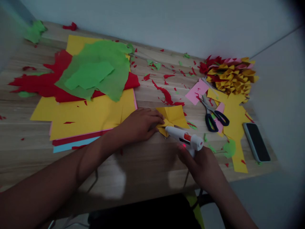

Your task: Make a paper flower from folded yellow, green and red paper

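My right hand (202, 165) is wrapped round the grip of a white hot glue gun (183, 136), whose red light glows near my thumb. The gun points left, and its nozzle is at a folded piece of yellow paper (175, 115). My left hand (143, 122) presses on the left part of that paper, its fingers bent over the edge; whether they pinch it or only hold it down is partly hidden. Just below the fingers, a small folded yellow point sticks out beside the nozzle.
Stacked coloured sheets (90, 114) lie left, topped by torn green paper (100, 70) and red paper (47, 82). Scissors (211, 114), a phone (256, 141), yellow scraps (233, 117) and a bundle of folded paper pieces (231, 76) are on the right. Red scraps (164, 92) litter the table (143, 168).
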The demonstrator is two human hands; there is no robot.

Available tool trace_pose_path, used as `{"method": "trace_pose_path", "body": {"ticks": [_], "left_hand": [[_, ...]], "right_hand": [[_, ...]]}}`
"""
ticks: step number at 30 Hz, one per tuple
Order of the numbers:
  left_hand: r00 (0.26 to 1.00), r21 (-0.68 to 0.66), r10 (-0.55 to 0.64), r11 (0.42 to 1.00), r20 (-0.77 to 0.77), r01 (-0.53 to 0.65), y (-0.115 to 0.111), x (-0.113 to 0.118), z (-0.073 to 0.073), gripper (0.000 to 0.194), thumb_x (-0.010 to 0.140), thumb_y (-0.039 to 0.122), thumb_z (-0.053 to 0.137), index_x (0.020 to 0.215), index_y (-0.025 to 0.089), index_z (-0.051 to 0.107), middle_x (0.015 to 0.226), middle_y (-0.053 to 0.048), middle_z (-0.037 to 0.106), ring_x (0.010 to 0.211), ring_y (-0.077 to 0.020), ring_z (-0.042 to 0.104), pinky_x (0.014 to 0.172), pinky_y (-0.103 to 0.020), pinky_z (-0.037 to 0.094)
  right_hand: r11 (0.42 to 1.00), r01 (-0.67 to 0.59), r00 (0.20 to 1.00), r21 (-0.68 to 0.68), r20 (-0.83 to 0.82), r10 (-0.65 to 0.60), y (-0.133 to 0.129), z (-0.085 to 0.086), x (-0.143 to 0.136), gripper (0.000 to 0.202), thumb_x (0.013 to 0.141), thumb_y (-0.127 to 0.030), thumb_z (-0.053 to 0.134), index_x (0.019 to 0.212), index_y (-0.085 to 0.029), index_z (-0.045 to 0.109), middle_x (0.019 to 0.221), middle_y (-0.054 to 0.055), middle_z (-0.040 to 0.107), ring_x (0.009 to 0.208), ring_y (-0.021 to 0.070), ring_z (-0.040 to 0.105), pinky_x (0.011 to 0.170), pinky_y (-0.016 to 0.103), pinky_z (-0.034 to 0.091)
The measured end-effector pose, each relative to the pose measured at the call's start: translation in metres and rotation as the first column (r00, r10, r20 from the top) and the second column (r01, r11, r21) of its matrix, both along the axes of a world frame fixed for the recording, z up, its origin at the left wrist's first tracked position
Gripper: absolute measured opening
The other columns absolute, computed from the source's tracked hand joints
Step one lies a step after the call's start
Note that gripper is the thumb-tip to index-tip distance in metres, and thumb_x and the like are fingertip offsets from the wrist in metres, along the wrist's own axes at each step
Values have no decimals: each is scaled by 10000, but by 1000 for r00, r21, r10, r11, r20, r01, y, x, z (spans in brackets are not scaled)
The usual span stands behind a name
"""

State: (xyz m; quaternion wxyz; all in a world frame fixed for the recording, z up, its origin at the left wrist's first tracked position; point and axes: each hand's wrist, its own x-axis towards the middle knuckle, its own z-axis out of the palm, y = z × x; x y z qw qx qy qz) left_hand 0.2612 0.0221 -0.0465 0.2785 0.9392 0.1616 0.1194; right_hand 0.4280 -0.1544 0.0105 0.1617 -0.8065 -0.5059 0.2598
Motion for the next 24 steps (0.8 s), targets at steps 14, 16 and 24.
{"method": "trace_pose_path", "body": {"ticks": [14,16,24], "left_hand": [[1000,43,6,999,8,-6,-1,-1,-3,303,916,267,592,1211,234,653,1317,-24,668,1198,-246,601,988,-416,439],[1000,77,7,997,24,-9,-2,-2,-4,267,933,273,573,1181,243,666,1298,-17,679,1178,-240,609,970,-406,436],[990,78,124,990,-67,-119,-15,10,5,167,927,339,615,1008,249,730,1274,-3,692,1126,-242,642,909,-407,420]], "right_hand": [[857,444,851,262,-424,-311,-28,-19,8,318,909,-483,589,928,-180,681,473,-30,566,418,149,529,444,262,426],[779,540,775,319,-549,-313,-28,-27,10,312,910,-482,590,930,-179,663,436,-54,528,390,138,504,436,255,422],[672,643,688,369,-663,-294,-11,-59,12,297,865,-461,632,895,-167,666,422,-69,530,351,121,478,362,218,349]]}}
